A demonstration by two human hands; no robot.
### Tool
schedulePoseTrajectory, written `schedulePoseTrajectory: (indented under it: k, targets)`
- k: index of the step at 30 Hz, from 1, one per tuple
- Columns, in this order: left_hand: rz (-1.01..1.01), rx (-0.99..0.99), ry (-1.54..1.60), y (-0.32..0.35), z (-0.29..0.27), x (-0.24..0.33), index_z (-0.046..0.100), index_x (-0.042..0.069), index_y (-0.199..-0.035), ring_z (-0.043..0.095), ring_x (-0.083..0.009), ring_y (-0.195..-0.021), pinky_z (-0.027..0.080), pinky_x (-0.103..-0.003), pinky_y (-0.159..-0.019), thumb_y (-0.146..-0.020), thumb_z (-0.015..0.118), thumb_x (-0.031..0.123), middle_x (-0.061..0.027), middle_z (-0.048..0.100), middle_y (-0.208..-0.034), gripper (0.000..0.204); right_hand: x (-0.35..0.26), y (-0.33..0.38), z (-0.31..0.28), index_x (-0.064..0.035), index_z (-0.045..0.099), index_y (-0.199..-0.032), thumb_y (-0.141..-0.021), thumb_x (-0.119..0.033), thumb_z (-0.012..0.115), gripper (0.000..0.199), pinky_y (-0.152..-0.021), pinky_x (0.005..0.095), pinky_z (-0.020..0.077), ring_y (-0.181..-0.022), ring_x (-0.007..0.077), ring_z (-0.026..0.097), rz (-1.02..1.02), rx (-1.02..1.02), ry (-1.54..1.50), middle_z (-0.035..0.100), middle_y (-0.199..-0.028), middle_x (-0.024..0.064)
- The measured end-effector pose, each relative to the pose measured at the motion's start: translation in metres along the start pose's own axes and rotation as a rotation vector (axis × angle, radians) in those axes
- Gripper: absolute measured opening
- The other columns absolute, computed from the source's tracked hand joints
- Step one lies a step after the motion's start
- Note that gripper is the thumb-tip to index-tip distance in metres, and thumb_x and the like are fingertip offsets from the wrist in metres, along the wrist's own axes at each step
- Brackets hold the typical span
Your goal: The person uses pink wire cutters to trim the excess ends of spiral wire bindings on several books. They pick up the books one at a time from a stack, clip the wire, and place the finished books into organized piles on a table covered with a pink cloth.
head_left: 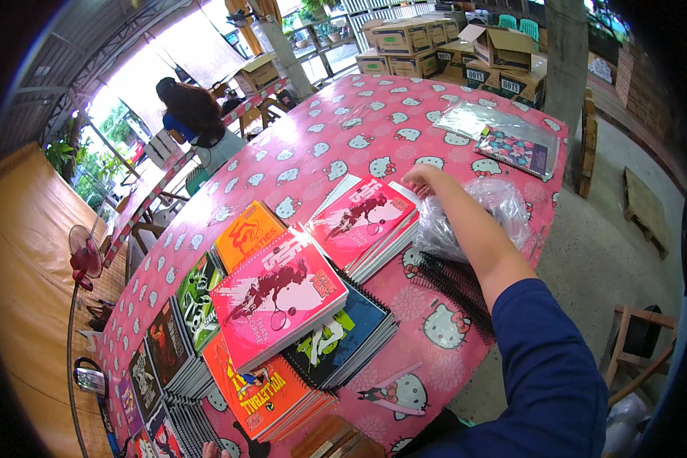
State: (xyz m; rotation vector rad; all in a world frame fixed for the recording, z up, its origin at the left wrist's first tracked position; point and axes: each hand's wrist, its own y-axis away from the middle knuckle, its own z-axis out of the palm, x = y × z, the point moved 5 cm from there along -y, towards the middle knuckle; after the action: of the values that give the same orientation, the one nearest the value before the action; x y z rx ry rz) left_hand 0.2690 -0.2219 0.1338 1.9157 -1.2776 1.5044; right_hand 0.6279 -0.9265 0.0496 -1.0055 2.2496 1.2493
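My right hand [425, 179] reaches over the table with its fingers curled, just beyond a stack of pink spiral notebooks [365, 216]. White sheets or covers [401, 191] poke out beside its fingertips; what it grips, if anything, is hidden. Only some fingertips of my left hand [215, 450] show at the lower edge. A second pile of pink notebooks [276, 299] lies in front, overlapping dark blue notebooks [345, 336] and orange volleyball notebooks [256, 385]. Below my right forearm are clear plastic wrap [477, 221] and black spiral binding coils [454, 290].
Green notebooks [201, 299], yellow-orange notebooks [248, 235] and dark notebooks [168, 343] stand in stacks at left. A plastic-sleeved patterned notebook [515, 149] lies far right. Pink scissors [393, 393] rest near the front. Cardboard boxes [404, 38] and a seated person [187, 111] are beyond.
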Motion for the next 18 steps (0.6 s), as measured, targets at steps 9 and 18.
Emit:
schedulePoseTrajectory:
  k: [9,18]
  targets:
    - [0.024,0.061,-0.048,-0.001,-0.015,-0.021,0.049,0.001,-0.117,0.052,-0.0213,-0.096,0.046,-0.031,-0.079,-0.082,0.060,0.008,-0.0116,0.053,-0.108,0.037,-0.032,0.028,0.021,-0.0034,0.065,-0.085,-0.082,-0.039,0.050,0.039,-0.052,0.0332,0.0493,-0.063,0.0186,0.063,0.025,0.076,0.247,0.064,-0.076,0.0131]
    - [0.190,0.102,-0.233,-0.008,-0.024,-0.051,0.050,-0.002,-0.112,0.052,-0.0225,-0.094,0.045,-0.033,-0.081,-0.080,0.059,0.004,-0.0121,0.054,-0.104,0.034,-0.015,0.020,0.003,0.0012,0.058,-0.101,-0.076,-0.039,0.052,0.047,-0.057,0.0350,0.0486,-0.062,0.0197,0.060,0.121,0.042,0.094,0.065,-0.078,0.0125]
